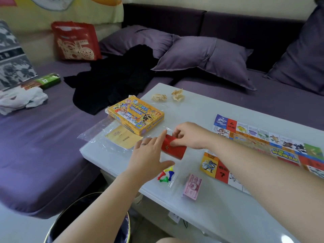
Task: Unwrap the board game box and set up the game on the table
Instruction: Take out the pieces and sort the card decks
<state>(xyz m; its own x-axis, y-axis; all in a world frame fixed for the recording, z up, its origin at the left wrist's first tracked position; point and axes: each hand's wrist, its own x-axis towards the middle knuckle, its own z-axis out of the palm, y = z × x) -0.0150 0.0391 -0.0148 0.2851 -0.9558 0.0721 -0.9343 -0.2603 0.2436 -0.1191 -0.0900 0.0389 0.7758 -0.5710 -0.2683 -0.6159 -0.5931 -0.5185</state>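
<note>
While the right hand [189, 135] pinches a red pack [175, 150] (half hidden), the flat left hand [149, 155] touches it.

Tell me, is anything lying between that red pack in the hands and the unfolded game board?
Nothing visible does. The red pack, pinched by the right hand with the left hand touching it, sits left of the game board, with only bare table between. The pawns and pink notes lie nearer the person, off that path.
</note>
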